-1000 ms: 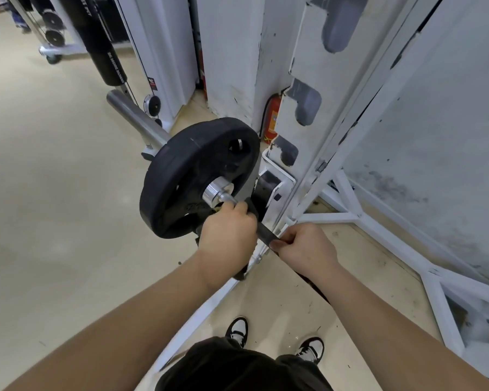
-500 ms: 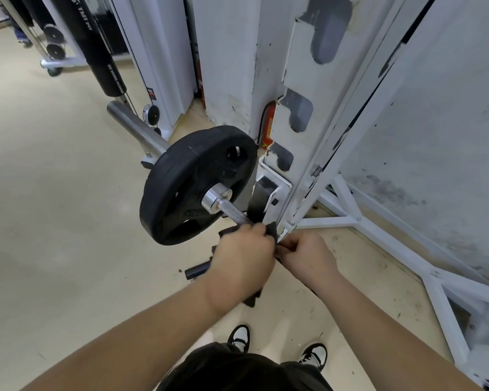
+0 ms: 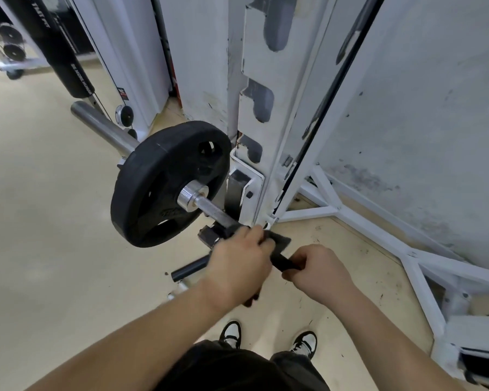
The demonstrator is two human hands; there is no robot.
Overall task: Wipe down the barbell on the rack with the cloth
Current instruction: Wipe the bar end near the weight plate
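At the bottom centre of the frame, two black-and-white shoes (image 3: 230, 333) are standing on the tan floor (image 3: 40, 249). Just above them, the left hand (image 3: 237, 263) is clamping its grip round a dark cloth (image 3: 280, 239) wrapped over the barbell (image 3: 213, 211), while the right hand (image 3: 319, 270) beside it is closing its grip on the cloth's trailing end. Beyond, the barbell is lying low on the white rack (image 3: 266, 136), carrying a black weight plate (image 3: 153, 179) left of centre.
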